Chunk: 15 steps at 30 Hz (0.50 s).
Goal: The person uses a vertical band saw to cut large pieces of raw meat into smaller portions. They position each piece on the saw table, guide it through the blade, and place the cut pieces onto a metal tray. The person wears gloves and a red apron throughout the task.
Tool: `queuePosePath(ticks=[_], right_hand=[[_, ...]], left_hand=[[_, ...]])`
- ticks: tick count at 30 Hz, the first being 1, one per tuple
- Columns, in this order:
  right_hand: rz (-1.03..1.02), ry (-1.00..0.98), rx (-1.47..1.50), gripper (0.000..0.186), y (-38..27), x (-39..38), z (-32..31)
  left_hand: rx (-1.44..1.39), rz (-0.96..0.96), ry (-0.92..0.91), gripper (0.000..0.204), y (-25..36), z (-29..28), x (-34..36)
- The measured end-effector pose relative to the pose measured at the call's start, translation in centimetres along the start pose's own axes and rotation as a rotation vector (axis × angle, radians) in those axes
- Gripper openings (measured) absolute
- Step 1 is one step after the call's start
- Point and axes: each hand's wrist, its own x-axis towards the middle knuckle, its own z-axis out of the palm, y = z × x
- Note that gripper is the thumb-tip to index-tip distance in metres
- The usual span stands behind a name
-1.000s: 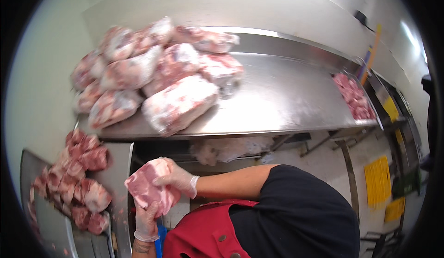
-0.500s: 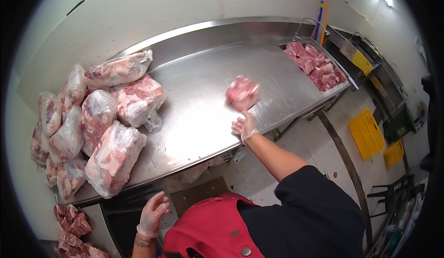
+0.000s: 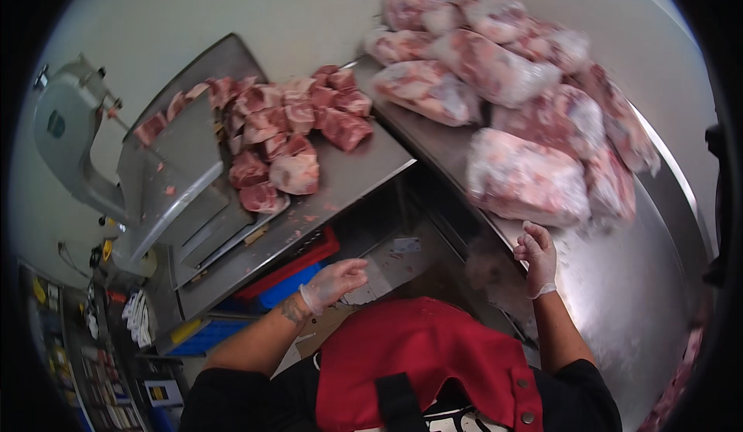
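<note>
My left hand [image 3: 337, 283], in a clear glove, hangs in front of my apron with its fingers loosely extended. It holds nothing and is away from the counters. My right hand [image 3: 536, 258], also gloved, is by the front edge of the steel table, just below the nearest plastic-wrapped meat piece [image 3: 528, 176]. Its fingers are a little bent and apart, with nothing in them. On the left-hand counter lies a heap of raw meat chunks [image 3: 267, 118], beside a grey meat band saw [image 3: 73, 134]. More wrapped meat [image 3: 495, 68] is piled behind the nearest piece.
A steel table [image 3: 619, 293] runs along the right. Under the left-hand counter [image 3: 340, 188] are a red crate [image 3: 309, 250] and a blue crate [image 3: 290, 285]. A gap parts that counter from the table. Shelves [image 3: 97, 378] stand at the lower left.
My view has swung left, from the long table to the saw and meat chunks. The meat piece that was moving by my right hand is gone from it. That hand has drawn back near the wrapped pieces.
</note>
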Motion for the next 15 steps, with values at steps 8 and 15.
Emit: queuePosePath(ticks=[8,15], right_hand=[[-0.030,-0.657,-0.330,0.049,2.8,7.4,29.2],[0.010,-0.865,-0.577,0.079,6.6,17.2,49.2]], left_hand=[[-0.111,-0.121,0.437,0.064,-7.3,-14.7,-8.0],[-0.188,0.015,0.563,0.069,-5.3,-16.9,-4.0]])
